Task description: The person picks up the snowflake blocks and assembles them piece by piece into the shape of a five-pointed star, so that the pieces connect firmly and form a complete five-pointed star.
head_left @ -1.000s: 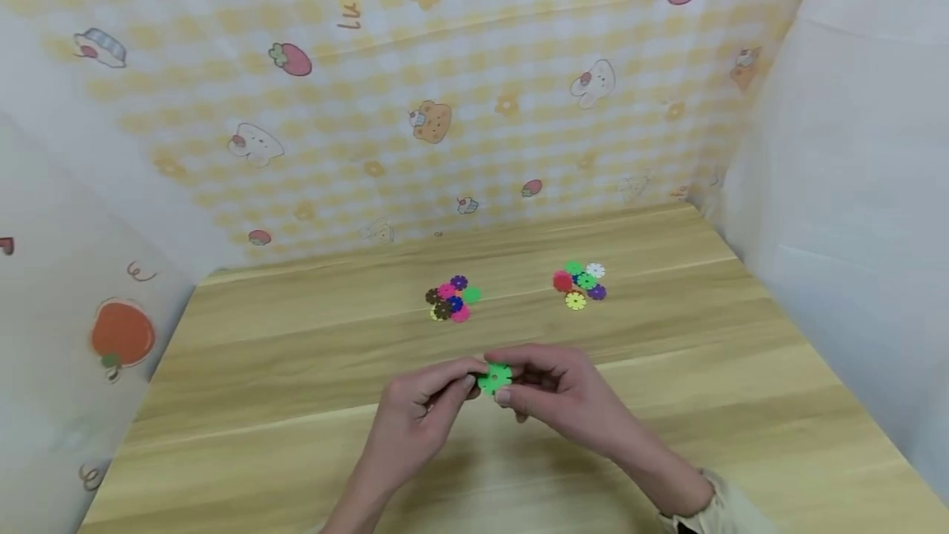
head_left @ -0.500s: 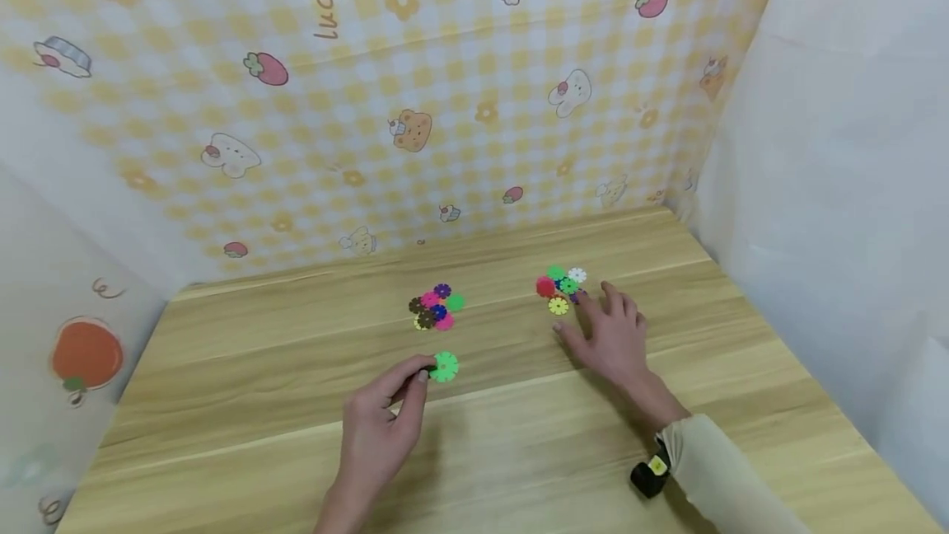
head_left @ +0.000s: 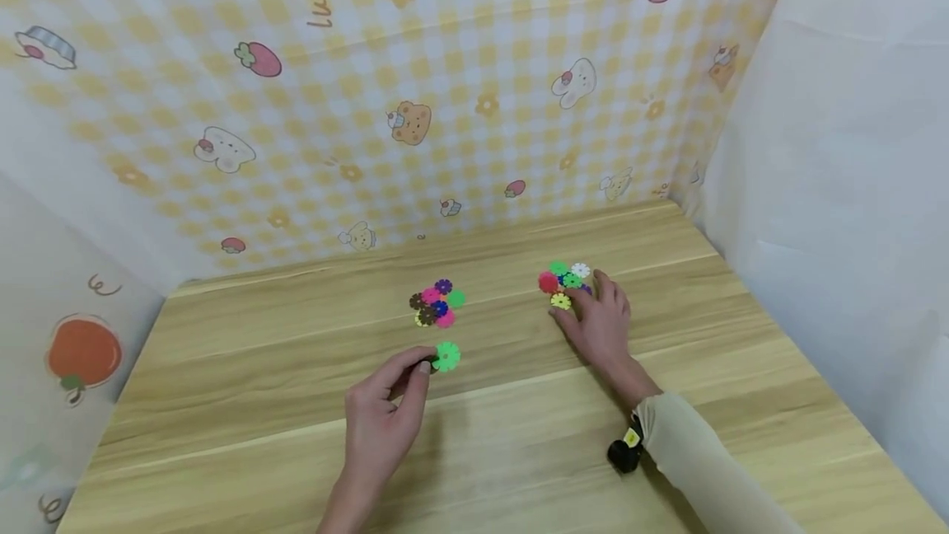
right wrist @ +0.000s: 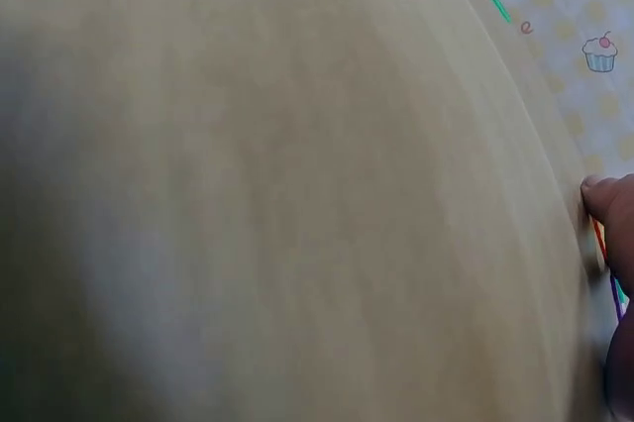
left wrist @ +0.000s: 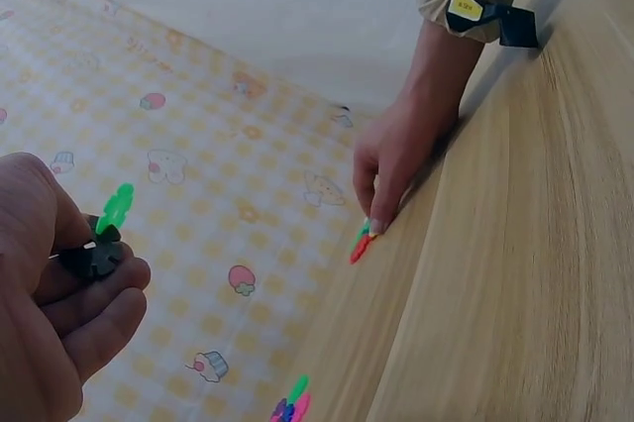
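My left hand (head_left: 385,414) pinches a bright green notched interlocking disc (head_left: 447,357) above the table. The left wrist view shows a dark notched disc (left wrist: 94,262) joined to it, partly covered by the fingers. On the right, my right hand (head_left: 604,324) reaches over the near side of a pile of coloured discs. Its thumb and index finger are spread at the yellow disc (head_left: 560,302), with the fingertips right at the pile. A red disc (head_left: 548,282) and a white disc (head_left: 581,270) show behind; a purple one is mostly hidden under the fingers.
A second pile of notched discs, with a pink disc (head_left: 445,319) and a brown disc (head_left: 426,316), lies left of centre on the wooden table (head_left: 245,369). Behind stands a checked cloth backdrop (head_left: 474,147). A black camera (head_left: 624,456) sits on the right wrist.
Both hands were together at the green disc. The right hand let go and moved to the right pile, its fingers now closer over it. The left hand kept the disc and shifted left.
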The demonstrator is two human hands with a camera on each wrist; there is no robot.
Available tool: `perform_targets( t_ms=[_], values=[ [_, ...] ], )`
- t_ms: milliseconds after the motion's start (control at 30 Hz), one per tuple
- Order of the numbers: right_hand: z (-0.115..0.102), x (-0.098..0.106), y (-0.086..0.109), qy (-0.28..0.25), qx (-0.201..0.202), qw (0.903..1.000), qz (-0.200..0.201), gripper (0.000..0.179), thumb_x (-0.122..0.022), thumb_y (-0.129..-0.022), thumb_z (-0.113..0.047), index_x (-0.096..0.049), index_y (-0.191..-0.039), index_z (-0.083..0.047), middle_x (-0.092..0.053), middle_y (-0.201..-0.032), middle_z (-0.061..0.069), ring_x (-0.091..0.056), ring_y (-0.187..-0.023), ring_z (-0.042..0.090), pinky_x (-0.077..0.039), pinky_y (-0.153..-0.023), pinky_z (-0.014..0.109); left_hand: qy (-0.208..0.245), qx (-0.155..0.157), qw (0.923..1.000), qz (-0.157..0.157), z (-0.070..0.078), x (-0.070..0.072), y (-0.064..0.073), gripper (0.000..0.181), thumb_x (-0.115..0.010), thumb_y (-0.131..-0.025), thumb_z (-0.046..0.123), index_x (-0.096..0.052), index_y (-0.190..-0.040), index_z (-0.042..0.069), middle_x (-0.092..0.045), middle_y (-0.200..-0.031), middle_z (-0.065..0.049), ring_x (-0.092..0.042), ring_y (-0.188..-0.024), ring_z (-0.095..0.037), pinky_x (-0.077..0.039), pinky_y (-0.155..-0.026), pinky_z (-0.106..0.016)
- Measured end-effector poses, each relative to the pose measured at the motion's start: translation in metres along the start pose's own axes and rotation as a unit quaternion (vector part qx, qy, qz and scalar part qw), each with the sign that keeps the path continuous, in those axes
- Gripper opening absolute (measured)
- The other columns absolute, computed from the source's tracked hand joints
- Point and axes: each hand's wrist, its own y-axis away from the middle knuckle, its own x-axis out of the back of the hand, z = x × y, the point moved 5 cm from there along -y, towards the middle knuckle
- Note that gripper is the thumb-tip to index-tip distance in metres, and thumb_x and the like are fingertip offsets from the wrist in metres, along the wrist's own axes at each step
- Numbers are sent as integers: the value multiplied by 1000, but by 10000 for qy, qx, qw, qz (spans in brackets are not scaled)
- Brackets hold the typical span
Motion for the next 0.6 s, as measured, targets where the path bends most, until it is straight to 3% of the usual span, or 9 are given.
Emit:
perform_targets(
  t_ms=[100, 233, 367, 500, 600],
  values=[
    [2, -2, -2, -135, -275, 9995, -116, 42, -71, -85, -42, -68, -112, -10, -33, -147, 27, -28, -131, 50, -19, -106, 67, 46, 55, 10000, -37, 0, -1, 0, 23, -62, -89, -6, -73, -103, 9, -74, -95, -3, -71, -81, -16, -59, -69, -19],
    [-1, -5, -2, -254, -248, 9992, -160, 41, -72, -85, -40, -68, -111, -8, -36, -145, 27, -31, -128, 50, -18, -106, 67, 40, 133, 9999, 5, -1, 2, 1, 24, -63, -89, -7, -73, -102, 11, -74, -95, -2, -71, -81, -15, -59, -68, -19],
    [1, 1, 0, -440, -22, 9988, 232, 39, -76, -82, -32, -69, -106, -3, -44, -137, 30, -36, -124, 50, -21, -103, 68, 129, 68, 9999, -36, -1, 0, 2, 24, -63, -88, -8, -73, -103, 9, -74, -95, -3, -72, -81, -17, -59, -68, -21],
    [4, 10, 2, -714, 137, 9939, 830, 34, -79, -79, -24, -69, -102, 0, -62, -109, 25, -53, -103, 41, -36, -91, 58, 196, 125, 9996, -129, 0, -1, 3, 23, -62, -90, -5, -72, -104, 10, -74, -97, -2, -71, -82, -17, -59, -69, -22],
    [-1, 8, 3, -1034, 237, 9907, 848, 33, -77, -82, -19, -69, -108, 0, -66, -87, 14, -58, -80, 27, -45, -76, 39, 113, 202, 9997, -50, 1, 5, 3, 23, -62, -91, -4, -72, -103, 12, -74, -96, 0, -71, -82, -15, -59, -69, -22]
  ],
)
